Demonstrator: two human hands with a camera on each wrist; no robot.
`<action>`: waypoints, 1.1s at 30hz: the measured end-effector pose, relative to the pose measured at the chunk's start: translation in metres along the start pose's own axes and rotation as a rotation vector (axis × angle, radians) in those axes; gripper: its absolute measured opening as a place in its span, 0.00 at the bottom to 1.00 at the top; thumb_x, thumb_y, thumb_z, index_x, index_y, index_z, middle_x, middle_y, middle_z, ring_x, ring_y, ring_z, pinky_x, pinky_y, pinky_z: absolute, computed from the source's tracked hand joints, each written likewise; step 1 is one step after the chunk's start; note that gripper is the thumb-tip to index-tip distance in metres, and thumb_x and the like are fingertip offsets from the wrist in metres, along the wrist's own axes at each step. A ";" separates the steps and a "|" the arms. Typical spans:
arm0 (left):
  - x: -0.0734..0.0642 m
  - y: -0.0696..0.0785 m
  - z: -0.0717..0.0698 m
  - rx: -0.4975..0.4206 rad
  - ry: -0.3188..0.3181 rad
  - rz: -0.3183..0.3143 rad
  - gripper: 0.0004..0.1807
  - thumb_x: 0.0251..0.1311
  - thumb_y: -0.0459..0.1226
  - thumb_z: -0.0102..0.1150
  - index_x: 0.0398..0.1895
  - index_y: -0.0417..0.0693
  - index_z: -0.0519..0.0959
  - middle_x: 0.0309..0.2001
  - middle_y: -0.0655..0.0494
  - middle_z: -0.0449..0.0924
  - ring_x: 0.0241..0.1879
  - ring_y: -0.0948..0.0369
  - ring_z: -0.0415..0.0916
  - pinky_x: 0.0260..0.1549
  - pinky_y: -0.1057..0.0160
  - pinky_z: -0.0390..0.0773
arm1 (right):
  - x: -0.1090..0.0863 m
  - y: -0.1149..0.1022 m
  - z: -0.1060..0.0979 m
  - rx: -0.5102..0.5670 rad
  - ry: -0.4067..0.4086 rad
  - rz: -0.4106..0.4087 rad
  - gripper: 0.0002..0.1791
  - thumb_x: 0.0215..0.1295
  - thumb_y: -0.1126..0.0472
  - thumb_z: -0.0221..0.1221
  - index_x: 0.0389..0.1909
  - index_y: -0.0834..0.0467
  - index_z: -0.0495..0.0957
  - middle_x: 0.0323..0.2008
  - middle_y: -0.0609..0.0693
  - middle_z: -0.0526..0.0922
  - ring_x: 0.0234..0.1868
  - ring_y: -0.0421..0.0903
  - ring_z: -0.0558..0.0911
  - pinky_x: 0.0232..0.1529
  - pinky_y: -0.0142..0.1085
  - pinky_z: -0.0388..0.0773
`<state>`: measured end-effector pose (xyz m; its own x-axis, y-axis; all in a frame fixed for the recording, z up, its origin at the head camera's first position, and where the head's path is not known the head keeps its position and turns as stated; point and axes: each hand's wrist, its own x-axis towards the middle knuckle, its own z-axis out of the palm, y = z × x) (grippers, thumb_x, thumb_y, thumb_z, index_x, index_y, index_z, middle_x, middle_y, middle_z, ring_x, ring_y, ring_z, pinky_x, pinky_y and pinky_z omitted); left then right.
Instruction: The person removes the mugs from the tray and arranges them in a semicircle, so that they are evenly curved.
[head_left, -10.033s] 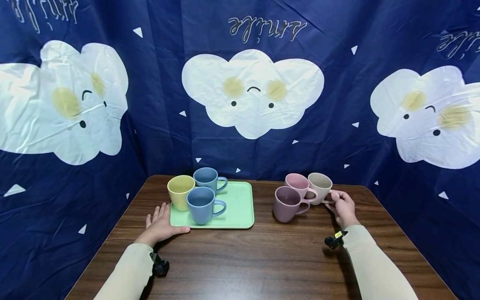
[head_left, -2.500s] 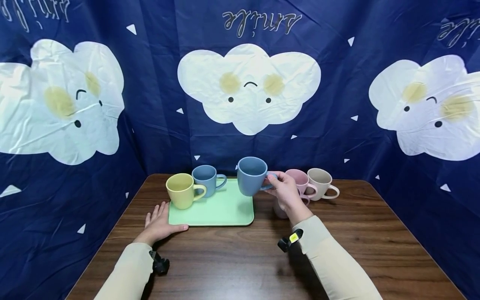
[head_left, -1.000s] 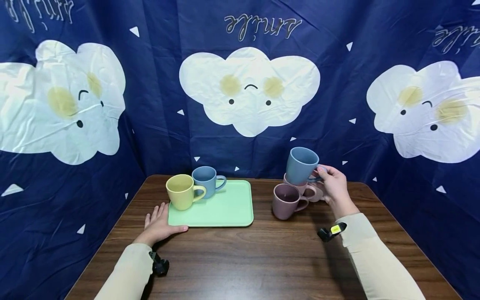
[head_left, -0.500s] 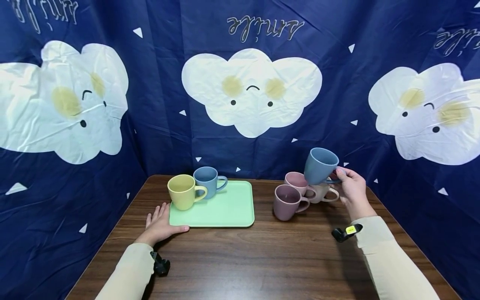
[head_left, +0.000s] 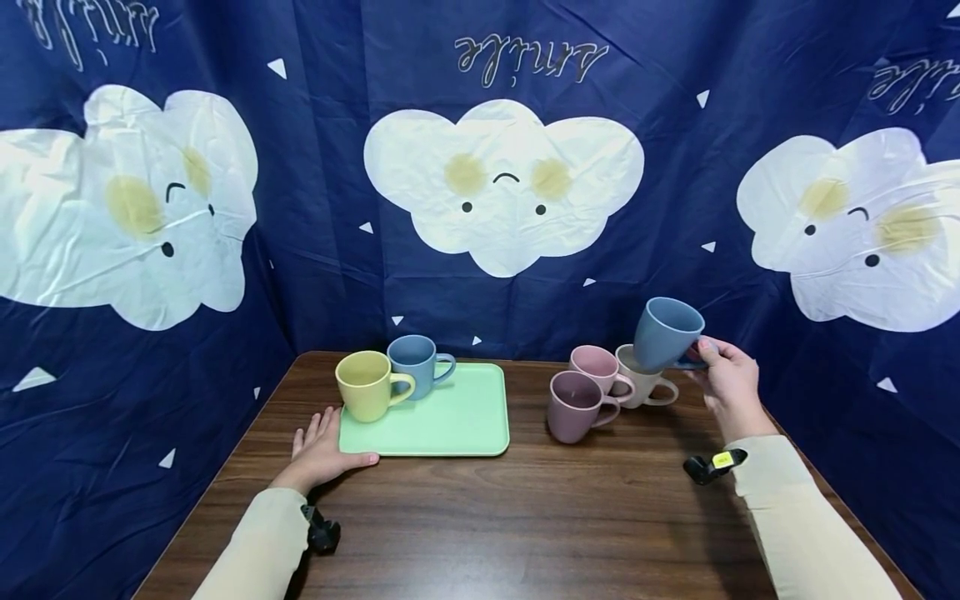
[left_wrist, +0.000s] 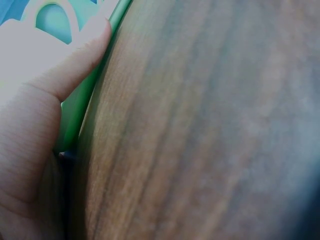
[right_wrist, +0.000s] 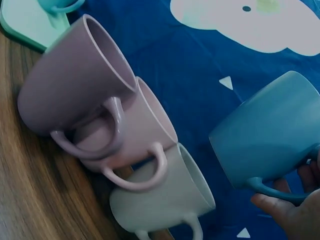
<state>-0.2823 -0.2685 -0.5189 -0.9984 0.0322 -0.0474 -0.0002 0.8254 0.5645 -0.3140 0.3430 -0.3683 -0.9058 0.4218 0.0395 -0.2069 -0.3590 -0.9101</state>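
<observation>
My right hand (head_left: 731,379) grips the handle of a blue mug (head_left: 666,335), which is lifted and slightly tilted above the beige mug (head_left: 637,383). In the right wrist view the same blue mug (right_wrist: 270,132) hangs clear of the others. A pink mug (head_left: 596,364) and a mauve mug (head_left: 573,408) stand close beside the beige one. My left hand (head_left: 322,450) rests at the near left corner of a green tray (head_left: 457,425), thumb along its front edge and fingers spread at its side. On that tray stand a yellow mug (head_left: 365,387) and a second blue mug (head_left: 415,362).
The brown wooden table (head_left: 510,525) ends at a dark blue curtain (head_left: 322,250) with cloud prints, which hangs behind and at both sides. Bare wood lies between the tray and the mauve mug, and in front of both.
Ten seconds ago the held blue mug stood at the tray's front. My right hand has since lifted it and carried it right, past the pink mug. The left hand stays put.
</observation>
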 end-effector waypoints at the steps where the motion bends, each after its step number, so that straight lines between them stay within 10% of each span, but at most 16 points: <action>1: 0.000 0.000 -0.001 0.004 -0.005 0.000 0.74 0.46 0.67 0.71 0.78 0.28 0.39 0.77 0.23 0.34 0.76 0.30 0.28 0.67 0.27 0.27 | 0.000 -0.001 -0.002 0.014 0.001 0.003 0.12 0.72 0.66 0.58 0.28 0.54 0.84 0.25 0.45 0.87 0.30 0.38 0.86 0.25 0.34 0.84; 33: 0.007 -0.013 0.008 -0.036 0.048 0.036 0.79 0.39 0.73 0.69 0.79 0.30 0.40 0.77 0.24 0.34 0.76 0.30 0.27 0.66 0.28 0.22 | 0.012 0.000 -0.046 0.124 0.150 -0.001 0.11 0.72 0.69 0.58 0.29 0.58 0.84 0.24 0.48 0.86 0.27 0.40 0.87 0.22 0.36 0.84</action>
<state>-0.2889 -0.2744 -0.5336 -0.9994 0.0337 0.0127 0.0346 0.8033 0.5945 -0.3077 0.3861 -0.3869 -0.8422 0.5384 -0.0300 -0.2601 -0.4545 -0.8519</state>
